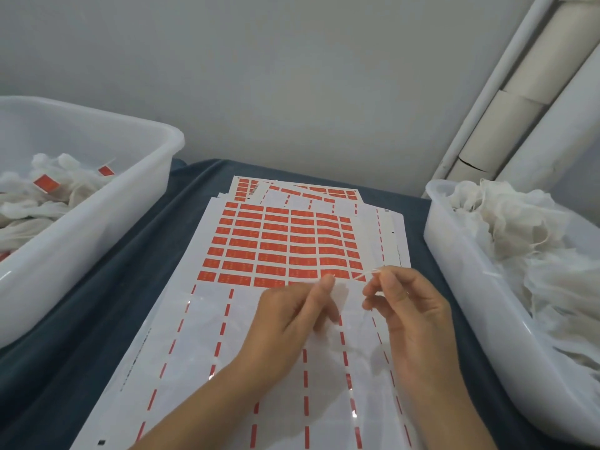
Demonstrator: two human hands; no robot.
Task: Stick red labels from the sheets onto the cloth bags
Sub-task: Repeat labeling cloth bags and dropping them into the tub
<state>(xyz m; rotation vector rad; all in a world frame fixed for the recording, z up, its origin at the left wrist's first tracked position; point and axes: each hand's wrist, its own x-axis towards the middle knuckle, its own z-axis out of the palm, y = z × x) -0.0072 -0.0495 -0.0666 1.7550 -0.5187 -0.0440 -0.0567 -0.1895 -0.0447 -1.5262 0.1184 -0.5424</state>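
A sheet of red labels [276, 245] lies in the middle of the blue-covered table, its lower half peeled bare. A thin white cloth bag [344, 306] hangs over the sheet between my hands. My left hand [292, 323] pinches its upper left edge. My right hand [409, 306] pinches the bag's white drawstring [368, 275] between thumb and forefinger. More label sheets [298, 191] lie stacked behind.
A white plastic tub [136, 203] on the left holds bags bearing red labels [45, 184]. A white tub [454, 254] on the right holds a heap of plain cloth bags [535, 241]. Pale pipes [506, 115] lean against the wall at the back right.
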